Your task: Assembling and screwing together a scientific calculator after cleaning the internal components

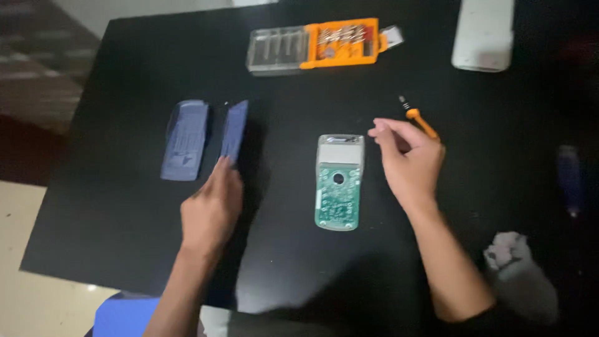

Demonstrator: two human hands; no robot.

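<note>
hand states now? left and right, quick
Left hand: fingers on the dark blue cover piece; whether it grips it cannot be told.
Right hand: holding the orange screwdriver.

left hand (pixel 211 209) fingertips on blue cover piece (pixel 234 132), second blue cover (pixel 185 140) just beside toward left edge | right hand (pixel 409 163) holds orange screwdriver (pixel 420 120), fingers near top of green circuit board (pixel 339 181) mid-counter (pixel 125 224) | orange bit case (pixel 312 47) near far edge | white device (pixel 484 34) far right corner | grey cloth (pixel 511 249) near right edge
</note>
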